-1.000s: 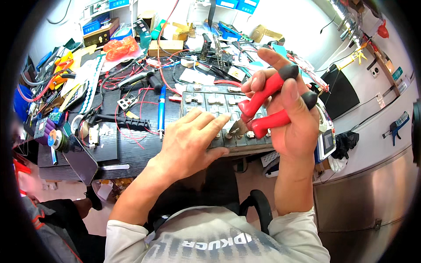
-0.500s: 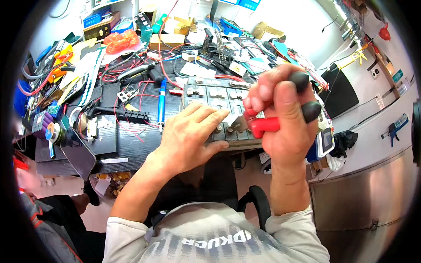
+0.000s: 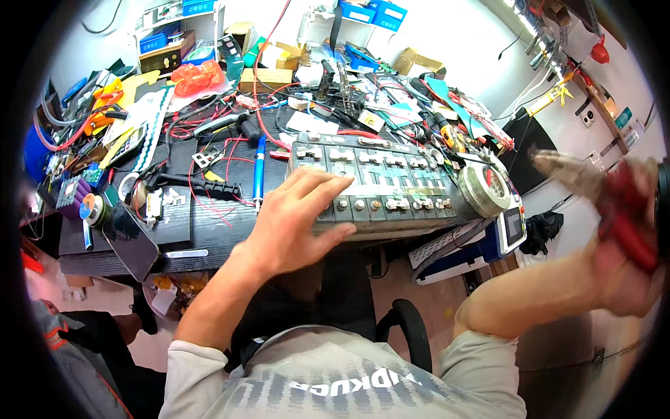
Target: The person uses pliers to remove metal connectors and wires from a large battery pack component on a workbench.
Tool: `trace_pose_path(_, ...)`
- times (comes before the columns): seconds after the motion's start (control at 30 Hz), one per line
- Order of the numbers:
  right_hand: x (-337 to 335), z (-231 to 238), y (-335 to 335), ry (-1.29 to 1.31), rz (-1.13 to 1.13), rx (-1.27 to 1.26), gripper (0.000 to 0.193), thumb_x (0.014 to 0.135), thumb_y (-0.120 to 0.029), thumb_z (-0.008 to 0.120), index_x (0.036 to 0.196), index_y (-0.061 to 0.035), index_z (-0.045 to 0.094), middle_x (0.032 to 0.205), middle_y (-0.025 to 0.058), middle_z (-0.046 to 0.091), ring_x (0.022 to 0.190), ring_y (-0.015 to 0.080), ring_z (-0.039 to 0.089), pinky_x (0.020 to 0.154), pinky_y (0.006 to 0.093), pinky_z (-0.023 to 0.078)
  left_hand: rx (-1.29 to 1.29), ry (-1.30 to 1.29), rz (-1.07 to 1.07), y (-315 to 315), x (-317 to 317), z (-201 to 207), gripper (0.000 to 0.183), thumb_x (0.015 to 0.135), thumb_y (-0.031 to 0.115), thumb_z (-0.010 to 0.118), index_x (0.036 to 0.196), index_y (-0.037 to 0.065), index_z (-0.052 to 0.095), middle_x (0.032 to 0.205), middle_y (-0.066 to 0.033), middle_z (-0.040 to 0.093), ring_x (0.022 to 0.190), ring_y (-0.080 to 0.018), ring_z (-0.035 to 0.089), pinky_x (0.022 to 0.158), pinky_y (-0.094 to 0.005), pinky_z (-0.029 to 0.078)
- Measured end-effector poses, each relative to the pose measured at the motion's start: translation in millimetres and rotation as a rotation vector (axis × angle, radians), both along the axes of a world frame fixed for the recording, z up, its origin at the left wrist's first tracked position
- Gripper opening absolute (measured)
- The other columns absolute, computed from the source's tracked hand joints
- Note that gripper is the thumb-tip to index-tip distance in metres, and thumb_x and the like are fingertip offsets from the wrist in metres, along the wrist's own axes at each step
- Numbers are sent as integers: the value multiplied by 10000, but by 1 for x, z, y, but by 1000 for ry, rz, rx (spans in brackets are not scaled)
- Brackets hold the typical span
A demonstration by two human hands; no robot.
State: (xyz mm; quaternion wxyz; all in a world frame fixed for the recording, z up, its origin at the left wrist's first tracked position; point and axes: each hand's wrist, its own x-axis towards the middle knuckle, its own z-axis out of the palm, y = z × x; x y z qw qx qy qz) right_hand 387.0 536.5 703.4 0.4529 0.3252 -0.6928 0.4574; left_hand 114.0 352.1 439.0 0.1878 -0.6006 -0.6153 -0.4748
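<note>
At the front edge of the bench lies a battery pack (image 3: 412, 223) of several grey cells in a row, with metal terminals and clear tape across the top. My left hand (image 3: 296, 216) rests over the pack's left end, fingers stretched out and thumb apart, holding nothing. Far out to the right, away from the bench, my right hand (image 3: 624, 279) is closed round the red handles of a pair of pliers (image 3: 572, 178). Their metal jaws point up and to the left. Motion blurs this hand and the pliers.
A blue pen-shaped tool (image 3: 259, 171) lies left of the pack, and a white spool (image 3: 484, 190) touches its right end. A phone (image 3: 132, 244) overhangs the bench's front left. Wires and tools crowd the back. An office chair's black armrest (image 3: 410, 335) stands below.
My right hand has swung from above the pack far out to the right with the pliers, uncovering the cells and spool. My left hand stays on the pack.
</note>
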Motion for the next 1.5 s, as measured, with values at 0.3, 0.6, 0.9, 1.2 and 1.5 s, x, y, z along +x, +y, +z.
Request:
trace_pose_path(0.3,-36,-204,-34,-324,341,-1016,477,1136,-542,551,1332,-112,621,1069,54,624,976,243,619,971,500,507,-43,-987,-557,-51,104,-43,314,1051,48,706,1340,-63,656,1344,-179,621,1067,-207,718,941,-326,621)
trace_pose_path(0.6,-30,-242,-12,-351,360,-1367,530,1111,-569,577,1353,-100,621,1058,73,629,1026,263,616,1003,520,511,52,-1254,-721,-26,113,-73,147,1077,32,679,1200,-47,670,1220,-195,675,1045,-227,728,960,-402,640)
trace_pose_path(0.9,-35,-235,-12,-431,149,-1091,938,1056,-709,564,1682,-39,363,1461,208,603,1281,367,634,963,528,623,66,-1383,-637,-29,112,-76,103,1074,55,683,1122,-26,639,1212,-217,684,1044,-269,746,943,-427,654)
trace_pose_path(1.2,-55,-195,-17,-149,18,-667,940,1066,-714,539,1714,-70,318,1441,192,609,1281,334,635,1065,602,580,-35,-1892,-537,-47,98,-70,130,1029,84,716,1078,-13,645,1038,-233,752,854,-297,783,778,-450,684)
trace_pose_path(1.5,-95,-183,-2,-235,-255,-699,932,1032,-747,581,1663,-83,407,1367,176,684,1217,305,709,986,443,603,-13,-1942,-472,-50,91,-85,108,1014,73,724,1046,-10,661,984,-229,773,778,-274,779,736,-458,693)
